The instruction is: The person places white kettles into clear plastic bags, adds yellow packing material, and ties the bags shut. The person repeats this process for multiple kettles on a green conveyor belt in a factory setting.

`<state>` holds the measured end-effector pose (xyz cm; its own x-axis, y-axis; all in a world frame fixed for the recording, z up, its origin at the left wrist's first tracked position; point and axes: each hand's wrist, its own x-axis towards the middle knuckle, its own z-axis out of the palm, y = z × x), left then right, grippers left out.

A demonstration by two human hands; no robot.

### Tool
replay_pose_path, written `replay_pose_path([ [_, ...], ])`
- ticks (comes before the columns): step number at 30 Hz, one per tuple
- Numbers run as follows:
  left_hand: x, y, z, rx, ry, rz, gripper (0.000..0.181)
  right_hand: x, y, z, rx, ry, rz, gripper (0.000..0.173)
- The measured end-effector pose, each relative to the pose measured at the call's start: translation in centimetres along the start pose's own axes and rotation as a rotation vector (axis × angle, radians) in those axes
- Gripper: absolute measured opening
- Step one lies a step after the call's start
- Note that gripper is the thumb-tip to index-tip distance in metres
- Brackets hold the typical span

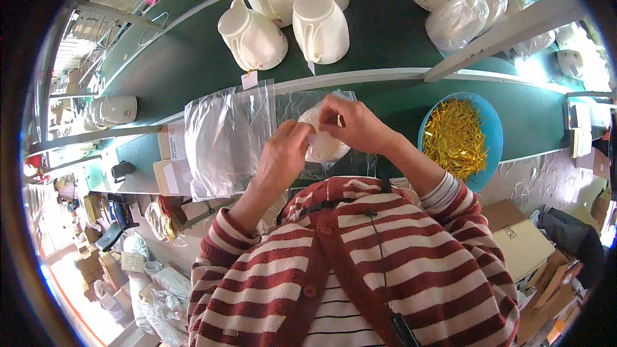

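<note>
Before me a white vessel in a clear plastic bag point(324, 148) rests on the green work surface. My left hand point(285, 152) pinches the bag film at its left side. My right hand point(354, 123) has thumb and forefinger curled together over the bag's top; whether film is between them is too small to tell. Flat clear plastic bags point(224, 142) lie in a stack to the left of my hands. To the right, a blue round basin point(492, 144) holds many gold twist ties point(453, 137).
White ceramic-looking pitchers point(320, 26) stand upside down on the green belt point(385, 24) beyond a metal rail. Bagged white vessels point(455, 19) are at the upper right under a slanting metal bar point(506, 33). A cardboard box point(520, 246) sits low at right.
</note>
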<state>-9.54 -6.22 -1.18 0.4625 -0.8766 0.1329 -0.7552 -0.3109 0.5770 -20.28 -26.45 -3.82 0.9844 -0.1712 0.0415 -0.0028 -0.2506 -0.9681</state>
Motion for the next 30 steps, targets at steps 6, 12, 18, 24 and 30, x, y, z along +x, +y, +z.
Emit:
replay_pose_path([
  [6,1.9,-1.7,-0.6,-0.876,-0.211,-0.698,0.015,-2.8,-0.2,1.7,-0.478,0.092,-0.438,0.029],
  [12,3.1,-1.7,-1.0,-0.870,-0.304,-0.780,0.014,-3.4,-1.1,3.3,-0.735,0.087,-0.531,0.035],
  [18,1.1,-0.6,0.9,-0.685,-0.049,-0.488,0.010,-3.1,-1.7,2.7,0.205,0.252,0.237,0.013],
  [24,-0.4,1.2,2.3,-0.109,0.202,0.097,0.021,-2.3,-1.8,2.6,0.506,0.238,0.396,0.011],
  [30,-0.5,0.6,2.2,0.045,0.123,0.220,0.012,-1.5,-2.2,0.7,0.435,0.025,0.576,0.019],
])
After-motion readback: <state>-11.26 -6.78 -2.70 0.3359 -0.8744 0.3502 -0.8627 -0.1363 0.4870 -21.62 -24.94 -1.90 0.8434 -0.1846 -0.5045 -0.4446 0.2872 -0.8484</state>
